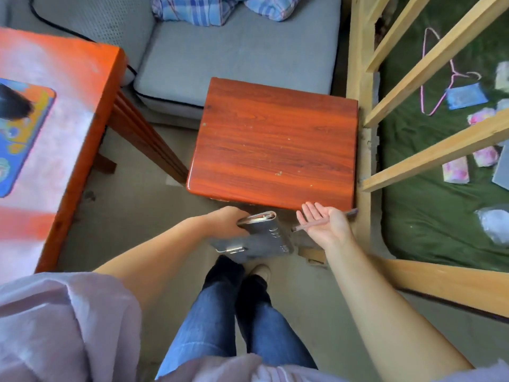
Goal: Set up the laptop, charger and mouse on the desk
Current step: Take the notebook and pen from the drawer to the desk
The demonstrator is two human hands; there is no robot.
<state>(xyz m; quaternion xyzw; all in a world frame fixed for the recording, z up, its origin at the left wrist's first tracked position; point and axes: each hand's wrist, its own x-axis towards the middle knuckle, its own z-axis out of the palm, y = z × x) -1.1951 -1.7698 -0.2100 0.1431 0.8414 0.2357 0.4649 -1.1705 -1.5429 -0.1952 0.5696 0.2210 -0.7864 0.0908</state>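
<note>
Domestic interior: a lived-in bedroom or sitting room of a home.

Upper centre held a grey cushioned sofa [237, 51] with a blue plaid blanket [220, 8] bunched on it. A small red-brown wooden side table [275, 142] stood at centre, a larger orange-red table [63, 106] at left. At right, a pale wooden bed frame [429, 86] enclosed a green mattress [429, 210] strewn with a pink wire hanger [432, 78] and folded cloths [455, 169]. Bare worn floor [132, 216] lay below.
</note>
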